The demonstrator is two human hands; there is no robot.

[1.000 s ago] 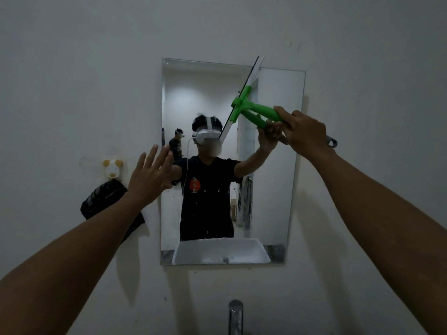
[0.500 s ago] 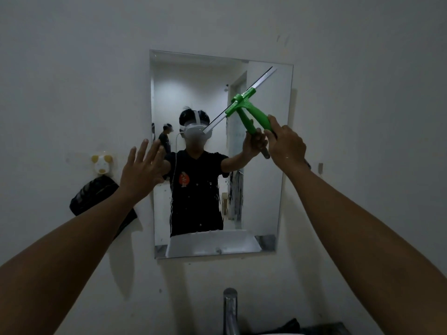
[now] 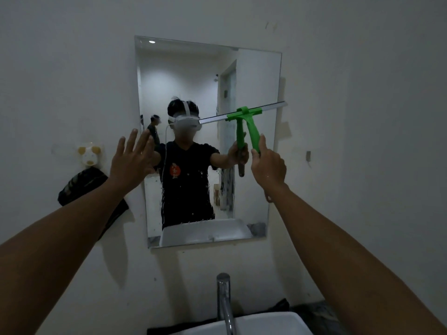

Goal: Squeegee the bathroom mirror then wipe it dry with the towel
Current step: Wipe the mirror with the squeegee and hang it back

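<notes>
A rectangular mirror (image 3: 254, 73) hangs on the white wall, with water drops on its lower half. My right hand (image 3: 268, 166) grips the handle of a green squeegee (image 3: 252, 132). Its blade lies almost level against the right half of the glass, about halfway up. My left hand (image 3: 130, 160) is open with fingers spread, flat near the mirror's left edge. A dark towel (image 3: 79, 187) hangs on the wall left of the mirror, partly behind my left forearm.
A small animal-shaped hook (image 3: 89, 154) holds the towel. Below the mirror stand a chrome tap (image 3: 223, 301) and a white basin (image 3: 266, 323). Dark cloth (image 3: 316, 310) lies at the basin's right. The mirror reflects me and another person behind.
The squeegee has swung from a steep slant at the mirror's top right to nearly level and come down to mid-height. My left hand stays by the left edge.
</notes>
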